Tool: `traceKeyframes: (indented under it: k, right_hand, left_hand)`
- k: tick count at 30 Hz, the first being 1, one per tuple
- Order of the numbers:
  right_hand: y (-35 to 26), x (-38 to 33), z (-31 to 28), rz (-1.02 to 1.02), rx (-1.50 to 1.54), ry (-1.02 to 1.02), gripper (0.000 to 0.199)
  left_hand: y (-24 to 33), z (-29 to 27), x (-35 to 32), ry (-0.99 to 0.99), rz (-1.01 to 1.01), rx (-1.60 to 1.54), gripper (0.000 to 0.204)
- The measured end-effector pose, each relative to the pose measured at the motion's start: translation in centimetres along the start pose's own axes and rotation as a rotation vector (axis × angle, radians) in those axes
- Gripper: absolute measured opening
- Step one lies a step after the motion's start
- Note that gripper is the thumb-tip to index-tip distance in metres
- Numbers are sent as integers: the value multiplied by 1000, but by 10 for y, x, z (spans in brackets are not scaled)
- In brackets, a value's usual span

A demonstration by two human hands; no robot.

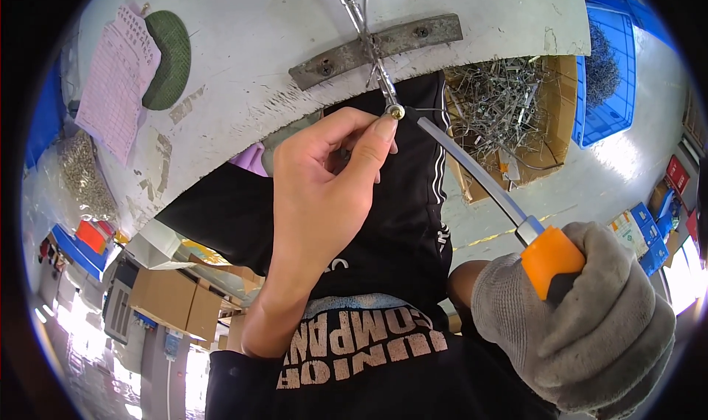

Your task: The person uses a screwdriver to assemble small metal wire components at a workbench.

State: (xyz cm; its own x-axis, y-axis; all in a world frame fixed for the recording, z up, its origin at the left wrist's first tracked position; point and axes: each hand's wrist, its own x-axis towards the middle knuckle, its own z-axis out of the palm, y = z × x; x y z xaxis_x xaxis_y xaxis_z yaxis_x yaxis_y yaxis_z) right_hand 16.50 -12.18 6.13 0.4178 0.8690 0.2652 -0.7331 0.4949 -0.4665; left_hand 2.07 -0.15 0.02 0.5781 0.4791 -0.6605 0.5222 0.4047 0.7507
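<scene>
My bare left hand (332, 165) pinches a small round metal piece (397, 112) with a brass-coloured centre between thumb and fingers. That piece sits against the near end of a shiny metal rod (383, 81), which juts over the table edge. Wrapped in a grey knit glove, my right hand (582, 324) grips the orange and black handle of a screwdriver (483, 178). Its long shaft slants up to the left, and the dark tip is close beside the round piece; whether they touch I cannot tell. A dark metal bar (402, 42) screwed to the table lies across the rod.
To the right, a cardboard box (564, 117) holds many thin metal offcuts, with a blue crate (627, 73) of metal bits behind it. Written sheets (114, 84) and a green pad (168, 62) lie on the table's left, near a clear bag (81, 173) of small parts.
</scene>
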Motion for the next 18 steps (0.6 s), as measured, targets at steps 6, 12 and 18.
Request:
traceKeyframes:
  k: [6, 12, 18]
  right_hand:
    - [2, 3, 11, 121, 571, 111, 15]
    - [2, 5, 18, 240, 1133, 240, 17]
    - [3, 11, 25, 349, 1687, 382, 21]
  left_hand:
    - [-5, 0, 2, 2, 25, 9, 19]
    - [-7, 0, 2, 12, 38, -34, 19]
    - [-4, -4, 3, -71, 1, 33, 17]
